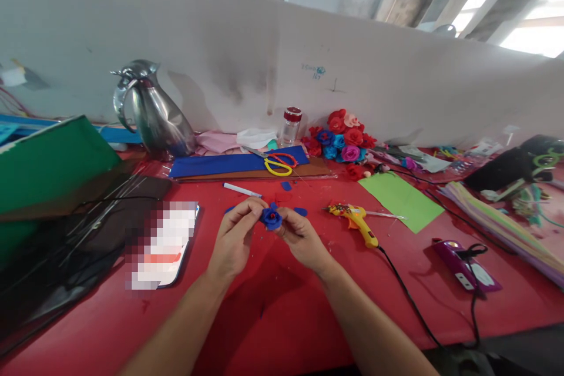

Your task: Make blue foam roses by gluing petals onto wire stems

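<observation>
Both my hands meet over the red table (273,299) and pinch a small blue foam rose (272,218) between their fingertips. My left hand (235,238) grips it from the left, my right hand (301,238) from the right. Small blue foam scraps (300,211) lie just behind the rose. A yellow glue gun (356,220) rests to the right of my right hand, its black cord trailing toward the table's front edge.
Yellow-handled scissors (278,163) lie on a blue foam sheet (229,163). A steel jug (152,108), a jar (291,125), a bunch of foam roses (341,136), a green sheet (400,200), a phone (165,244) and a purple device (465,264) surround my hands.
</observation>
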`<state>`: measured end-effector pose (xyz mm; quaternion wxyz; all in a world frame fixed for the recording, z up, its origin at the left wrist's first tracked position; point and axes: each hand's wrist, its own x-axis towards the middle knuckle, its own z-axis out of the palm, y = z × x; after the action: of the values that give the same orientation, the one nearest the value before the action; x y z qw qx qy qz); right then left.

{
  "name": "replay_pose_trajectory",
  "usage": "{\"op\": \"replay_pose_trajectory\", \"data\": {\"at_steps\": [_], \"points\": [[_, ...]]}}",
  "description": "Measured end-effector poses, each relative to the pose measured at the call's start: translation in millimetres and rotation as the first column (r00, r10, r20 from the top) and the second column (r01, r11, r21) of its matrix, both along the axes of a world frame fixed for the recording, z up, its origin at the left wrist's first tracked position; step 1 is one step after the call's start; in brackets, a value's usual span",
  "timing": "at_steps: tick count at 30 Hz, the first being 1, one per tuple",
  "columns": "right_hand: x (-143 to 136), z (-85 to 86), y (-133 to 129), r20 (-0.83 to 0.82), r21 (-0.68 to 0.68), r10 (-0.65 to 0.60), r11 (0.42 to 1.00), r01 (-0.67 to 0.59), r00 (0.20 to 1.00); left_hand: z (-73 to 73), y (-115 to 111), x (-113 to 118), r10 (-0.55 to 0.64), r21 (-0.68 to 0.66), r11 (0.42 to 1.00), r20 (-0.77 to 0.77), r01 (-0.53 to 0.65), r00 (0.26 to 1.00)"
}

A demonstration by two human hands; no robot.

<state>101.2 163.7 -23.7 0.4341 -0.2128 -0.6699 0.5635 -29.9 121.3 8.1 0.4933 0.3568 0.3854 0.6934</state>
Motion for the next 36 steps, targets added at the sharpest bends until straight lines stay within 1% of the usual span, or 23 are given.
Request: {"op": "replay_pose_trajectory", "data": {"at_steps": [5,8,11,14,17,23,26,30,33,36], "points": [[-1,-1.1,0,0.009,-0.010,-0.005,1.000,0.005,1.000,-2.7,0,0,0.031,0.008,0.999,-0.056,-0.031,0.998],[-1,0.7,0,0.016,-0.002,-0.004,1.000,0.004,1.000,-3.4,0,1,0.053,-0.007,0.999,-0.017,-0.053,0.998],[0,3.1,0,0.016,0.000,0.002,1.000,-0.002,1.000,-2.9,2,2,0.041,-0.028,0.999,0.038,-0.040,0.998],[1,3.9,0,0.023,-0.004,0.004,1.000,-0.004,1.000,-1.8,3,2,0.026,-0.032,0.999,0.058,-0.024,0.998],[1,2.8,0,0.023,-0.021,0.020,1.000,-0.020,1.000,-1.2,3,1,0.016,-0.023,1.000,0.048,-0.015,0.999],[1,0.7,1,0.024,-0.047,0.059,0.997,-0.058,0.998,-3.7,1,-1,0.013,0.001,1.000,-0.021,-0.013,1.000],[0,0.2,0,0.001,-0.065,0.067,0.996,-0.066,0.998,-4.4,2,0,0.021,-0.012,1.000,0.005,-0.021,1.000],[0,-4.5,1,-0.042,-0.121,0.078,0.989,-0.082,0.996,-2.6,4,2,-0.020,-0.055,0.998,0.064,0.024,0.998],[-1,-11.0,3,-0.107,-0.169,0.079,0.981,-0.097,0.991,-1.9,5,2,-0.033,-0.070,0.997,0.100,0.041,0.994],[-2,-14.8,5,-0.172,-0.218,0.068,0.970,-0.105,0.983,-4.4,6,0,-0.075,-0.066,0.995,0.087,0.081,0.993]]}}
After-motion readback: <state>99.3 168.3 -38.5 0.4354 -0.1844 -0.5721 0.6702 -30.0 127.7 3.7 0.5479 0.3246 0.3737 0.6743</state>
